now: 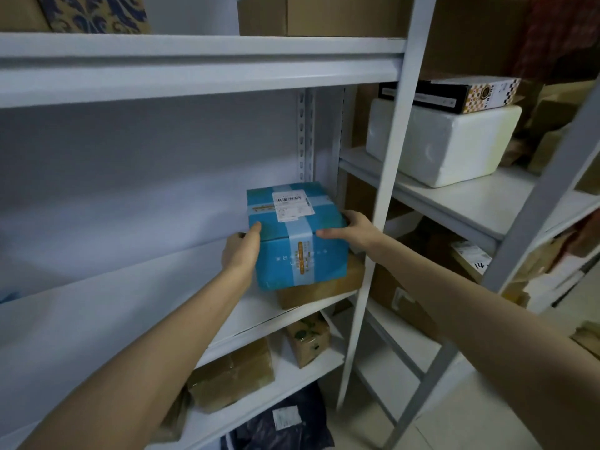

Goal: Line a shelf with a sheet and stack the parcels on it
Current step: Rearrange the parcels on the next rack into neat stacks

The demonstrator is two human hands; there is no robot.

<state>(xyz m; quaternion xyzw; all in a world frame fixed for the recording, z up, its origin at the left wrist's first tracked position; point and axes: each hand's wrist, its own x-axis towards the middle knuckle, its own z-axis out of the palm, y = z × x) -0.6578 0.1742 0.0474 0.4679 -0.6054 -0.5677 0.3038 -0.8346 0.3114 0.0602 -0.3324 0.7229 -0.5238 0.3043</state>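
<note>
The blue parcel [298,235] sits mid-frame on a brown parcel [324,289] at the shelf's [130,303] right end. The left hand [240,251] and right hand [350,230] clasp its sides, thumbs on the top edge. Best to square it over the brown one and seat it flat before letting go. The left fingertips are hidden behind it, and I cannot tell a white sheet from the shelf.

The parcel [295,235] is showing turquoise blue, with a pale blue band and a white label. The cardboard box [324,289] under it is looking plain brown, the shelf [97,313] white. A carton [94,11] above is carrying dark blue ornaments.
</note>
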